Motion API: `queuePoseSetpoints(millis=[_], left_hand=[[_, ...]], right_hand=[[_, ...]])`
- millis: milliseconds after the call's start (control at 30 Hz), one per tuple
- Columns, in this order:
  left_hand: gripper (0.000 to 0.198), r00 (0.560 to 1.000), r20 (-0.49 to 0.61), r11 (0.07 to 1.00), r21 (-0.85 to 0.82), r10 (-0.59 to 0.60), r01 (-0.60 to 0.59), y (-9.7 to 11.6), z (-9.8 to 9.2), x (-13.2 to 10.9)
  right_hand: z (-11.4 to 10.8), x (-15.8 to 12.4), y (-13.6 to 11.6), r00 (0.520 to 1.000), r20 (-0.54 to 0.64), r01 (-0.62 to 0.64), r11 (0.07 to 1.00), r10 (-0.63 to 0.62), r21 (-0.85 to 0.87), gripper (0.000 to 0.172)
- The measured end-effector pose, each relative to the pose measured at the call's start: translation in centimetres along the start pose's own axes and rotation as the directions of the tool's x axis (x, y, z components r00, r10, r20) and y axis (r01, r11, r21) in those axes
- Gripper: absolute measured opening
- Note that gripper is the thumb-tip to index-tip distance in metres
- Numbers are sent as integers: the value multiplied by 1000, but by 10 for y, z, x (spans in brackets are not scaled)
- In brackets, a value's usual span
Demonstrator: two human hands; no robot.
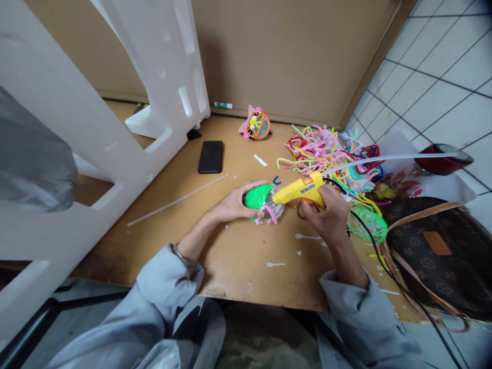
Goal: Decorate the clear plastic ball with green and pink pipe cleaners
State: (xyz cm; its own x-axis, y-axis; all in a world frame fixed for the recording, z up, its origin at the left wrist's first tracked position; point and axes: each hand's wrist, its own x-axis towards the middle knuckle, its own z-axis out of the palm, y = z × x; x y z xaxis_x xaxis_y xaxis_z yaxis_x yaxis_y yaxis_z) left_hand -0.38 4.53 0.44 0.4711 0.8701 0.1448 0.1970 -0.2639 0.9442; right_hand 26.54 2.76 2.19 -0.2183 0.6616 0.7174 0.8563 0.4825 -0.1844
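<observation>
My left hand [233, 203] is wrapped round a rounded clear object [260, 197], partly covered in bright green strands, with a pink loop [270, 212] on its near side. In my right hand [331, 212] is a yellow glue gun [300, 189], its nozzle at the right side of the green-covered object. Whether the tip touches the surface cannot be made out. A long translucent glue stick [388, 158] sticks out of the gun's back end. Just beyond the object lies a small blue hooked piece [277, 180].
A heap of coloured pipe cleaners [326, 154] lies at the back right. Nearby are a decorated orange-rimmed figure [258, 124], a black phone [210, 157] and a loose glue stick [179, 199]. A brown handbag [434, 256] and the gun's black cord [369, 230] occupy the right; a white plastic frame [161, 118] stands left.
</observation>
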Motion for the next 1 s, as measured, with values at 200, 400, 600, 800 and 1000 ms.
queuePoseSetpoints(millis=[200,400,600,800,1000], left_hand=[[87,1000,3,1000,-8,0,0,0,0,0],[88,1000,-4,1000,-1,-3,3,-2,0,0],[86,1000,-6,1000,-4,3,-3,0,0,0],[83,1000,-9,1000,-20,16,-16,-2,0,0],[83,1000,-18,1000,-20,24,-25,-4,-1,0]], right_hand=[[-2,0,0,999,-26,47,999,-47,8,17],[-3,4,-2,987,-99,128,991,-125,31,21],[-5,5,-4,985,-109,134,991,-130,24,24],[-3,4,-2,988,-100,122,992,-121,8,25],[-4,4,-2,983,-114,143,990,-143,-12,23]])
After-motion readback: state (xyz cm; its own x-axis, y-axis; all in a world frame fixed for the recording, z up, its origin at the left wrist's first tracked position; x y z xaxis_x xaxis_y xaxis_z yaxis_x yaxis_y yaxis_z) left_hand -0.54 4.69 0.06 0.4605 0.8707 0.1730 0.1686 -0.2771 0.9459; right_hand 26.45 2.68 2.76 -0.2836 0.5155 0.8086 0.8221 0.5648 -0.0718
